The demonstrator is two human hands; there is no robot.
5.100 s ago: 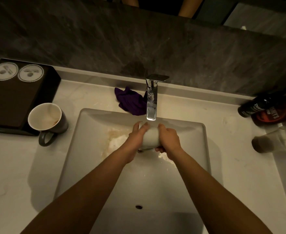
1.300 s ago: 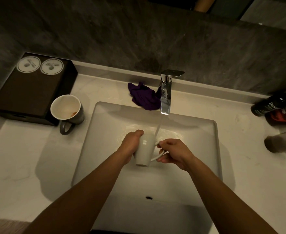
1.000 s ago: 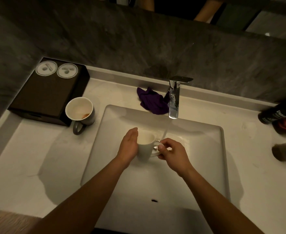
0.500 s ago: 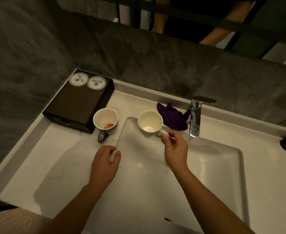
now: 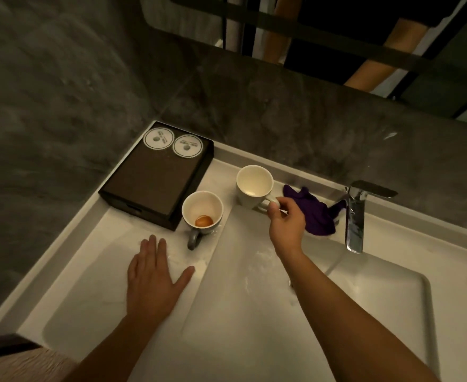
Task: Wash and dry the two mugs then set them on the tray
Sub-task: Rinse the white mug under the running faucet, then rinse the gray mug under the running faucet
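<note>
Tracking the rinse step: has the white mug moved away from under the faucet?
Yes. The white mug, right hand pinching its handle, went from under the faucet leftward, past the purple cloth, toward the tray.

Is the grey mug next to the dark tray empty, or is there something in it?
Almost empty: the grey mug stands upright with only a small orange-brown puddle at its bottom.

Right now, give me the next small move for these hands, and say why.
Probably reach the left hand to the handle of the grey mug, to bring it under the tap. That mug holds brown residue, the left hand lies open beside it, water runs from the tap, and the right hand pinches the handle of the clean-looking white mug.
</note>
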